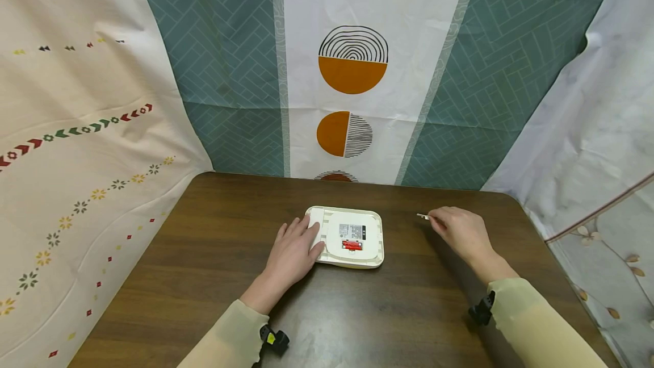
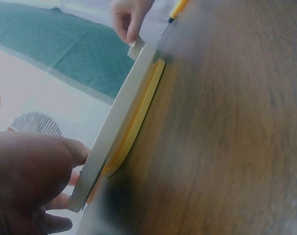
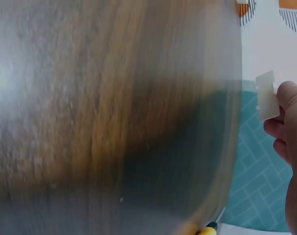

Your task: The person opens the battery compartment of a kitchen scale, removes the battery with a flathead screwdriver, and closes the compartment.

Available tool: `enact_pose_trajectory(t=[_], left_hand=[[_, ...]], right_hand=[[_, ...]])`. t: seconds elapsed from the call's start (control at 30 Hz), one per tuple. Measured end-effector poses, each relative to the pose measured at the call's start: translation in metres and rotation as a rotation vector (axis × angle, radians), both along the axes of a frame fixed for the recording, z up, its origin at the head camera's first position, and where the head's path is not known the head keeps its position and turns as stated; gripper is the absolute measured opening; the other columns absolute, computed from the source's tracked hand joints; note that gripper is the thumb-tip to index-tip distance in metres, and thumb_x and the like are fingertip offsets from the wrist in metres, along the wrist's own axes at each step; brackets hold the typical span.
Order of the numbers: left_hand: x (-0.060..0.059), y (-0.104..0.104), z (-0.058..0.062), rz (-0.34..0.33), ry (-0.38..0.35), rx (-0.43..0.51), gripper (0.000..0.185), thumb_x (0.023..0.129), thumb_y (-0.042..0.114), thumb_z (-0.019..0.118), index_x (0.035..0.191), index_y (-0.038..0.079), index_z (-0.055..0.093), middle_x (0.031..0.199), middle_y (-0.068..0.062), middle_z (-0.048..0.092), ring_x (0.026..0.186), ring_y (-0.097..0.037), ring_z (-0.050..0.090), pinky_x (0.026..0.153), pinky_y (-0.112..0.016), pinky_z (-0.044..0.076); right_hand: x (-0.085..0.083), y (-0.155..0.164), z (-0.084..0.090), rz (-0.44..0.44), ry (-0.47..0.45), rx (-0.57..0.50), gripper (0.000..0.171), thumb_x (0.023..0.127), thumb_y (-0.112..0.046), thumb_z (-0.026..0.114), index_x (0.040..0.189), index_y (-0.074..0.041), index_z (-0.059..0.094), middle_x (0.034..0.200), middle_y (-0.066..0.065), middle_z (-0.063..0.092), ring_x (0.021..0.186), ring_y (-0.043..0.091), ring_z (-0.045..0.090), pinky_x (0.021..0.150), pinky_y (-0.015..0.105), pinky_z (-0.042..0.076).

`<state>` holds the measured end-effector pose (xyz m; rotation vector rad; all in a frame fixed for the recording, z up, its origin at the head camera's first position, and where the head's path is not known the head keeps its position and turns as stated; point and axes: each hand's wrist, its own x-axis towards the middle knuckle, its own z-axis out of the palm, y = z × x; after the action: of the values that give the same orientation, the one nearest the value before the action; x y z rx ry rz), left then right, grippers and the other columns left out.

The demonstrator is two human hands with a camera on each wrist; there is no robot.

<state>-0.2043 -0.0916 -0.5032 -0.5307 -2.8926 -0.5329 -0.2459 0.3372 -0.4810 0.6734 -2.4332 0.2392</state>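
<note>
A white, round-cornered flat device lies on the table with a printed label and a red battery showing in an uncovered compartment. My left hand rests on its left side, fingers fairly straight, the thumb at the near left part. In the left wrist view the device appears edge-on, with a yellow part under it. To the right of the device, apart from it, my right hand pinches a small white battery cover between thumb and fingers. Small tabs show along the cover's edge.
A yellow-handled screwdriver lies on the table near the right hand. The brown wooden table meets a patterned cloth at its far edge, and light cloths hang at both sides.
</note>
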Motion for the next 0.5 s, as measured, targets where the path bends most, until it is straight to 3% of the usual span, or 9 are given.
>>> enact_pose_trajectory(t=[0.5], left_hand=[[0.0,0.0,0.0,-0.001,-0.005,0.006,0.055,0.111,0.039,0.069,0.155,0.008,0.065,0.168,-0.021,0.049,0.155,-0.047,0.044,0.127,-0.067,0.029]], right_hand=[[-0.003,0.018,-0.005,-0.05,-0.078,0.036,0.012,0.09,-0.002,0.084,0.098,-0.01,0.083,0.093,0.002,0.081,0.076,0.026,0.076,0.061,0.052,0.06]])
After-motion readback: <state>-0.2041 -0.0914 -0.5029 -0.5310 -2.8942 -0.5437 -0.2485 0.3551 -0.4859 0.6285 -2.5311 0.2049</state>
